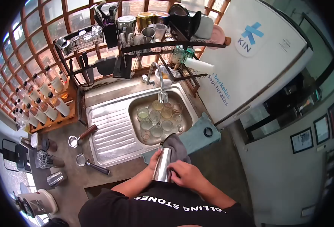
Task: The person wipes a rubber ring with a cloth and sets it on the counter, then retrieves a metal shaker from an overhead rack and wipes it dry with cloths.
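Observation:
A tall shiny metal shaker cup (162, 165) is tilted close to my body, just in front of the sink's near edge. My left hand (154, 160) is wrapped round its left side. On the right side my right hand (184, 174) has its fingers curled in against the metal; whether they pinch anything is hidden. Just beyond the cup, a dark grey cloth (177, 148) hangs over the sink's near rim. Several drinking glasses (156, 131) stand in the basin (136, 136) beneath the tap (162, 94).
Left of the basin is a ridged drainboard (110, 125), with two portafilters (92, 165) beside it. A teal cloth (202, 130) bearing a black round item lies on the right. Bottles (57, 106) stand far left; a loaded dish rack (174, 47) hangs above, beside a white fridge (265, 72).

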{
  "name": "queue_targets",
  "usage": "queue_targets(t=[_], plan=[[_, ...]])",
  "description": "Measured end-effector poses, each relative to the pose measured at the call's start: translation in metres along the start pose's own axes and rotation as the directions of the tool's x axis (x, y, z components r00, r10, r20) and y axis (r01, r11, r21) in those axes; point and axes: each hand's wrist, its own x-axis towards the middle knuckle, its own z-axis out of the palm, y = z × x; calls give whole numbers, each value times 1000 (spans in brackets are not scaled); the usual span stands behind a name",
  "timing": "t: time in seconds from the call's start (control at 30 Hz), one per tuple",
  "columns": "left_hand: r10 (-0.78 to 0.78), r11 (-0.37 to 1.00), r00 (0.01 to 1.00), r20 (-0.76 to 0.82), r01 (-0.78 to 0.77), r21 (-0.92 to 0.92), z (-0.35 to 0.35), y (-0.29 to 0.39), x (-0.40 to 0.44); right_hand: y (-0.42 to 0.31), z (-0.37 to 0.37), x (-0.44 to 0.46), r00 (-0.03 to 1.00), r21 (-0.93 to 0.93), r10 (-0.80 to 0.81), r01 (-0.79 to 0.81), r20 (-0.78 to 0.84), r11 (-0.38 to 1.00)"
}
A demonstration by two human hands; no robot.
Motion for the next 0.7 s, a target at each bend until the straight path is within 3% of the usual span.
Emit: queue_targets(t=[0.03,0.1,0.17,0.2,0.3,0.43,0.47,0.5,0.53,0.6,0.63,0.7], plan=[[-48,997,997,68,43,67,-3,3,-5,2,-2,-13,1000,137,27,-25,-11,990],[-66,991,984,-163,84,108,0,-7,-16,14,1,-47,991,417,119,-85,-56,905],[-103,932,977,-186,160,324,16,-23,-31,45,26,-88,959,676,265,-131,-99,725],[-120,899,972,-201,193,394,17,-34,-35,47,37,-102,888,663,386,-133,-251,737],[-76,780,956,-282,233,581,21,-73,-32,73,75,-137,732,696,497,-44,-466,716],[-87,633,919,-385,349,691,17,-133,-32,106,129,-191,688,885,635,23,-351,465],[-70,574,924,-376,345,742,21,-153,-34,106,131,-209,641,882,696,-63,-323,468],[-48,507,937,-347,322,799,29,-168,-25,128,151,-229,639,817,650,-60,-410,574],[19,492,930,-366,310,814,24,-186,-23,127,147,-240,630,832,665,-52,-401,552],[2,495,944,-331,287,820,10,-216,-27,108,149,-273,604,846,692,-53,-396,530],[-1,478,951,-308,271,835,7,-229,-25,106,144,-283,574,759,654,-83,-493,646],[3,317,974,-227,214,924,-20,-241,-19,99,136,-307,520,546,550,-181,-653,818]])
